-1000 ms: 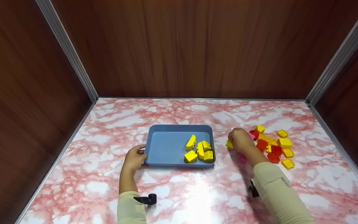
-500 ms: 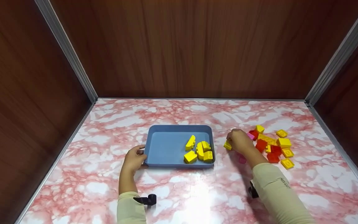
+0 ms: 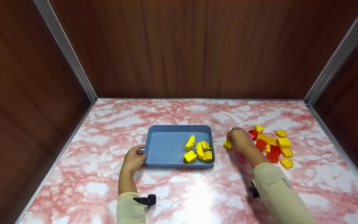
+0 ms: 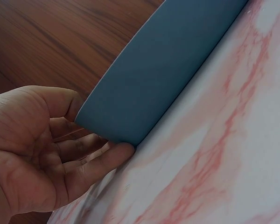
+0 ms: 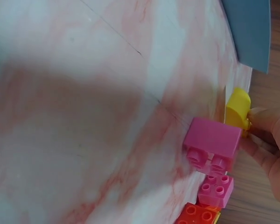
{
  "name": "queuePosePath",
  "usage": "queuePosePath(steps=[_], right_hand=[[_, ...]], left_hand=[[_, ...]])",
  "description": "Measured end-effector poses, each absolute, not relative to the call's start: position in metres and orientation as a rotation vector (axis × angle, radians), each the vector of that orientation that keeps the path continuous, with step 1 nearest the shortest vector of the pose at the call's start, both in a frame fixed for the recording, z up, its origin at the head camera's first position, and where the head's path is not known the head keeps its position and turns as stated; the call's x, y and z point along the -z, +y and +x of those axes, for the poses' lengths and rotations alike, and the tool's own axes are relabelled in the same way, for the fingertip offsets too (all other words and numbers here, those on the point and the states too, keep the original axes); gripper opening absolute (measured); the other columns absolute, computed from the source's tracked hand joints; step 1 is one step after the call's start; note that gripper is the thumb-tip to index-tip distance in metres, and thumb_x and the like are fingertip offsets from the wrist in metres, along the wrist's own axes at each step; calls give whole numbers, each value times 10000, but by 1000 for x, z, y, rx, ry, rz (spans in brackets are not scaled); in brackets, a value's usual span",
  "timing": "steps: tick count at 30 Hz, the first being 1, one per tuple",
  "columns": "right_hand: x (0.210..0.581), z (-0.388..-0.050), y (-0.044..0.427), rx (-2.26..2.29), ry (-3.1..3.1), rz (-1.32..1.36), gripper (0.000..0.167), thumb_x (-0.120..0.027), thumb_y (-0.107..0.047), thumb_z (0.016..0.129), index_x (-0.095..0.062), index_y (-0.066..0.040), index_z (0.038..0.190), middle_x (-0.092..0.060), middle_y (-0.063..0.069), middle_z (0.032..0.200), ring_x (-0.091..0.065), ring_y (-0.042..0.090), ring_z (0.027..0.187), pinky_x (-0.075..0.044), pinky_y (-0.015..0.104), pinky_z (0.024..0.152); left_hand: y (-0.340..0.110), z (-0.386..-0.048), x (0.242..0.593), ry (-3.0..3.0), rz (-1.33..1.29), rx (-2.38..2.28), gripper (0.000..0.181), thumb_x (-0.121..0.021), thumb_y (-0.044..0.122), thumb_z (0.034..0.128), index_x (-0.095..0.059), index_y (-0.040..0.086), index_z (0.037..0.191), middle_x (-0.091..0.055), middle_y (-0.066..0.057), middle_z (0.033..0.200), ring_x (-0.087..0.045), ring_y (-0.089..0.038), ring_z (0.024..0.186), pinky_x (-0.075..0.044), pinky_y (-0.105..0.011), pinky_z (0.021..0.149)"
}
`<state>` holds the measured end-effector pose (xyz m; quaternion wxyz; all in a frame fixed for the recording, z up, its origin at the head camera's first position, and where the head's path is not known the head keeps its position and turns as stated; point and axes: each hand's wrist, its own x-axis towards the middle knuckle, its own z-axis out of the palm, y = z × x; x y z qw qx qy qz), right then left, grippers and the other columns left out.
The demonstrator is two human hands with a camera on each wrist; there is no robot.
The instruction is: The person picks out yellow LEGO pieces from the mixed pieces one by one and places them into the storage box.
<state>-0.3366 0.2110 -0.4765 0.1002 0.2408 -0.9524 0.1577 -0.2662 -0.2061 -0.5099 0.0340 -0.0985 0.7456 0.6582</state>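
In the head view, my left hand (image 3: 133, 159) holds the left end of a shallow blue tray (image 3: 163, 165). The left wrist view has its thumb at the rim of the tray wall (image 4: 144, 79) and a fingertip low against the base. Inside the tray, towards its right side, lie several yellow toy building bricks (image 3: 190, 157). To the right of the tray, my right hand (image 3: 240, 140) pinches a yellow building brick with a rounded side (image 5: 238, 105) between thumb and fingers, low by the tabletop. A pink brick (image 5: 213, 140) is close beside that hand.
Right of my right hand, loose yellow bricks (image 3: 283, 142) and red bricks (image 3: 261, 144) are scattered, with a few pink ones among them. The marbled tabletop (image 3: 98, 186) meets wood-pattern panels (image 3: 197, 49) at the back and both sides.
My right hand and its yellow brick have shifted very slightly left, and the brick has turned a little. The left hand and the tray stay in place.
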Motion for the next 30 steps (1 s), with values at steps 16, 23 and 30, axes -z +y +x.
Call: queuePosePath(steps=[16, 23, 30], right_hand=[[448, -329, 179, -516, -2759, 756, 96, -702, 32, 814, -756, 24, 894, -663, 133, 859, -606, 296, 793, -561, 414, 778], [440, -323, 157, -482, -2612, 925, 79, -713, 57, 789, -753, -1, 824, -654, 112, 824, -606, 275, 779, -564, 392, 752], [441, -314, 137, -418, -2605, 1005, 72, -703, 31, 806, -745, -26, 820, -630, 85, 810, -588, 249, 772, -549, 362, 696]], left_hand=[[-207, -266, 510, 2310, -332, -2011, 519, -516, -61, 856, -519, -6, 1373, -549, -242, 1170, -626, -347, 945, -589, -462, 662], [-207, -267, 510, 2303, -321, -2024, 535, -506, -64, 840, -513, -16, 1373, -548, -253, 1176, -618, -354, 956, -586, -481, 658], [-206, -267, 510, 2307, -320, -2033, 531, -515, -70, 838, -518, -19, 1366, -558, -251, 1159, -621, -348, 937, -585, -482, 661]])
